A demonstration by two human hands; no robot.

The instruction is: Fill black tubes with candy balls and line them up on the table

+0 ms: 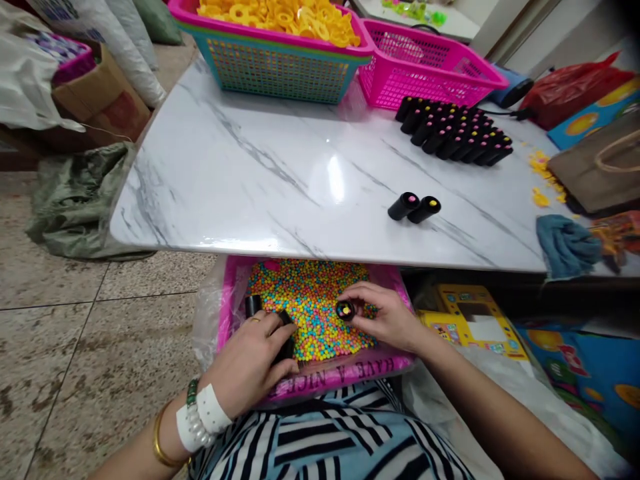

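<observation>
A pink basket (224, 313) full of small coloured beads (320, 293) sits at my lap, below the table's front edge. My right hand (385, 313) grips a black tube (345, 311) over the beads, its open end facing up with coloured beads inside. My left hand (255, 360) rests at the basket's left side, fingers curled round another black tube (285, 343), which they partly cover. Just beyond those fingers, a further black tube (253, 305) lies in the basket. Two black tubes, one with a pink centre (403, 206) and one with a yellow centre (425, 209), stand on the table.
A marble-patterned table (240, 180) lies ahead. On it are a block of many black tubes (453, 130), stacked baskets (280, 70) topped with yellow rings, a pink basket (430, 63) and a blue cloth (567, 247). Yellow boxes (473, 320) sit below right.
</observation>
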